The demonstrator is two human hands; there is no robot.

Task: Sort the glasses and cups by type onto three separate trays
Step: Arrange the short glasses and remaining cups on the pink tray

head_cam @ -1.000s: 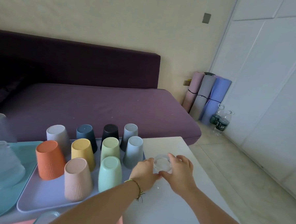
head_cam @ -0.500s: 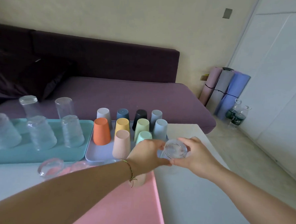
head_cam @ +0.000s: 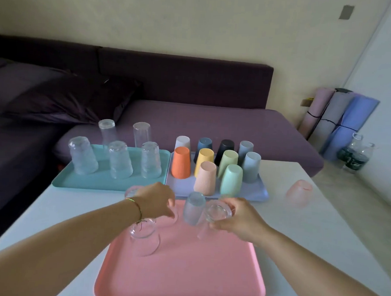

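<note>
Glass [head_cam: 217, 213], clear, smooth, round-rimmed, in right grip [head_cam: 238, 220]

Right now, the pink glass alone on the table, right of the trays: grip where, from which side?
Pink glass: probably wrap its side wall at mid-height, from the near right. It stands alone on the white table, nothing touching it; the lilac tray lies to its left. Rim up or down: too blurred.

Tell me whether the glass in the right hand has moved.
Yes. The glass in the right hand went from the table right of the lavender tray to over the pink tray, nearer the person.
</note>
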